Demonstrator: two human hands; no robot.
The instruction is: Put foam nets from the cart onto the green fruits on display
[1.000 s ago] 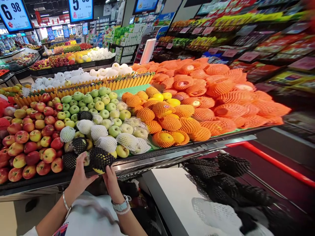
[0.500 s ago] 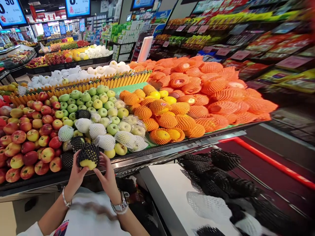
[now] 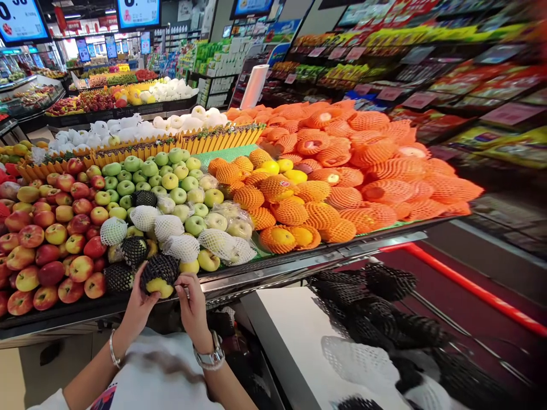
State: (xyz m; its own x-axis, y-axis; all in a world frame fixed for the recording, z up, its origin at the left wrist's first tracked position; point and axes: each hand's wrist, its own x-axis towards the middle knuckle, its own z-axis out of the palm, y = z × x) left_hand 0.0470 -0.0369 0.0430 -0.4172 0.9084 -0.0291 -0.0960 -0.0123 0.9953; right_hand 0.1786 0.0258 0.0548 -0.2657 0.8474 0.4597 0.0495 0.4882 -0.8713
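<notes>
My left hand (image 3: 137, 306) is closed around a yellow-green apple (image 3: 160, 287), which is partly covered by a black foam net (image 3: 159, 267). The fruit's bare lower part faces me. At its right side, my right hand (image 3: 192, 302) has its fingers curled and pinched at the net's edge. Just beyond the hands lie other apples in black nets (image 3: 119, 278) and in white foam nets (image 3: 182, 248). Loose red apples (image 3: 82, 268) are heaped to the left, and green apples (image 3: 125, 188) sit farther back.
A metal edge (image 3: 273, 272) runs along the display's front. To the right are fruits in orange nets (image 3: 376, 154). A white box top (image 3: 294, 324) stands at lower right, with black foam nets (image 3: 363, 302) and white nets (image 3: 359, 364) beside or on it.
My right hand's fingers have gone from spread beside the fruit to curled and pinched at the net's edge. The netted apple has shifted slightly right, still in my left hand.
</notes>
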